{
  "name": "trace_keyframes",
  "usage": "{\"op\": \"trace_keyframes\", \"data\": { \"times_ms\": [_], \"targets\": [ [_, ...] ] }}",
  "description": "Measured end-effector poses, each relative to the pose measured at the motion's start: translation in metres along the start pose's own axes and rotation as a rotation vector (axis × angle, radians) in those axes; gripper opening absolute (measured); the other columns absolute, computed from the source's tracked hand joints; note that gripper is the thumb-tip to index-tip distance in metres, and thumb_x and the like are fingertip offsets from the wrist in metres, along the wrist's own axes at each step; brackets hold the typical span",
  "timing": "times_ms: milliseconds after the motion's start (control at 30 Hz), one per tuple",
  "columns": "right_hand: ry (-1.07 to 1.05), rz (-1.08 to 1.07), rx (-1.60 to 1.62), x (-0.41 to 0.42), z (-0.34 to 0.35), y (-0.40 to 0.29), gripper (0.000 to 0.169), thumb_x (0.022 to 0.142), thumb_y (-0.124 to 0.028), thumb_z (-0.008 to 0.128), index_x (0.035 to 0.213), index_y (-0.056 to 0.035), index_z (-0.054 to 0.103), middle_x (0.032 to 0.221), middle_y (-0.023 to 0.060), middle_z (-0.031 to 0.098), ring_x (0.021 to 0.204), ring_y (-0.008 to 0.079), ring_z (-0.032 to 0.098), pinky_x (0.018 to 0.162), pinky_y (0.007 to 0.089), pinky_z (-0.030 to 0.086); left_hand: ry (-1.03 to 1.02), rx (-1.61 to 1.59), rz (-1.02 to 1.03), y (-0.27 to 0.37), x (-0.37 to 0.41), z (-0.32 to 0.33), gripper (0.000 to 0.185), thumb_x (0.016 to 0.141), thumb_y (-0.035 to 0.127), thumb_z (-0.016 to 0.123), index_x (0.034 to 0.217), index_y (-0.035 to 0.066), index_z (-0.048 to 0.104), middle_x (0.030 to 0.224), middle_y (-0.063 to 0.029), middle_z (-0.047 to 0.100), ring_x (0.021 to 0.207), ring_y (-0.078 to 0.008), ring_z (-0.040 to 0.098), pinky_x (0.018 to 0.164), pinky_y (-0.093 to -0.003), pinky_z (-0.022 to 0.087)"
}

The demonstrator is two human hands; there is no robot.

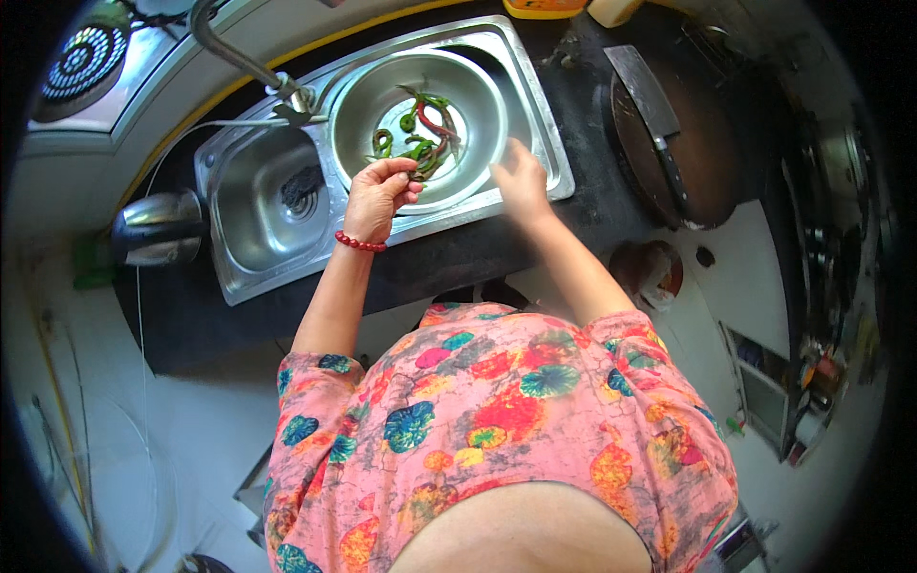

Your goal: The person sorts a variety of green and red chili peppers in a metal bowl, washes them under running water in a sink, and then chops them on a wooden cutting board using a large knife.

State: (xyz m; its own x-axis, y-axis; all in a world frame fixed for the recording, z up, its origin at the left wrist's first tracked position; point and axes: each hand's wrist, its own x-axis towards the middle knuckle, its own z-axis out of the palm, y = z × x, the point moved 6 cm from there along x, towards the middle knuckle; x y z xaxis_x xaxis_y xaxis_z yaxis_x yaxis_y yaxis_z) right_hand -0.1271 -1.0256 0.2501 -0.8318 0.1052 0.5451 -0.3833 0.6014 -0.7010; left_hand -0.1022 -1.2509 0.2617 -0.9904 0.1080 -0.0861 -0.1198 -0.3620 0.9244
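A round stainless steel basin (347, 136) sits in the right bowl of a double sink, with green and red chili peppers (434, 126) on its bottom. My left hand (380, 195), with a red bead bracelet at the wrist, is over the basin's near left rim. Its thumb and fingertips are pinched on a small, dark green piece, probably a pepper; the fingers partly hide it. At the basin's right rim is my right hand (521, 180), blurred, its thumb apart from the fingers; whether it holds anything is unclear.
The left sink bowl (243, 208) holds a dark scouring pad (301, 186) near its drain. A faucet (286, 89) rises behind, an electric kettle (161, 229) stands left. To the right, a cleaver (648, 97) lies across a round wooden cutting board (706, 154).
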Motion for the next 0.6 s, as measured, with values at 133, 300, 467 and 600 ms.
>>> {"op": "trace_keyframes", "data": {
  "times_ms": [133, 300, 467, 600],
  "targets": [
    [-0.052, 0.157, 0.348, -0.036, -0.040, -0.058, 0.025, 0.075, -0.006, 0.063, 0.099, 0.0005, 0.061, 0.078, 0.0100, 0.061, 0.066, 0.0136, 0.058, 0.061, 0.0259, 0.047, -0.112, -0.001, -0.078, -0.005, 0.001, 0.047, 0.014, 0.083, -0.003, 0.051, 0.096, -0.003, 0.057, 0.087, -0.0098, 0.059, 0.069, -0.0153, 0.060, 0.059, -0.0239, 0.052],
    [-0.021, 0.294, 0.568, -0.061, -0.116, -0.065, 0.021, 0.076, -0.004, 0.063, 0.096, 0.0004, 0.061, 0.074, 0.0069, 0.060, 0.062, 0.0083, 0.055, 0.056, 0.0229, 0.046, -0.376, 0.115, -0.170, -0.018, -0.023, 0.156, 0.013, 0.081, -0.001, 0.056, 0.095, -0.002, 0.056, 0.079, -0.0074, 0.060, 0.061, -0.0124, 0.057, 0.055, -0.0223, 0.049],
    [0.172, 0.337, 0.342, -0.077, -0.211, -0.020, 0.013, 0.072, -0.002, 0.065, 0.084, 0.0006, 0.059, 0.068, 0.0069, 0.058, 0.058, 0.0110, 0.056, 0.053, 0.0248, 0.046, -0.529, 0.232, -0.324, -0.056, -0.032, 0.269, 0.009, 0.082, 0.002, 0.058, 0.090, 0.000, 0.056, 0.081, -0.0056, 0.059, 0.063, -0.0112, 0.056, 0.056, -0.0220, 0.049],
    [0.304, 0.438, 0.273, -0.104, -0.305, 0.040, 0.011, 0.072, -0.003, 0.065, 0.081, -0.0014, 0.059, 0.068, 0.0094, 0.060, 0.058, 0.0133, 0.058, 0.053, 0.0264, 0.046, -0.719, 0.485, -0.363, -0.112, -0.038, 0.380, 0.009, 0.087, 0.010, 0.055, 0.091, 0.002, 0.056, 0.080, -0.0042, 0.060, 0.064, -0.0104, 0.058, 0.055, -0.0225, 0.049]
  ]
}}
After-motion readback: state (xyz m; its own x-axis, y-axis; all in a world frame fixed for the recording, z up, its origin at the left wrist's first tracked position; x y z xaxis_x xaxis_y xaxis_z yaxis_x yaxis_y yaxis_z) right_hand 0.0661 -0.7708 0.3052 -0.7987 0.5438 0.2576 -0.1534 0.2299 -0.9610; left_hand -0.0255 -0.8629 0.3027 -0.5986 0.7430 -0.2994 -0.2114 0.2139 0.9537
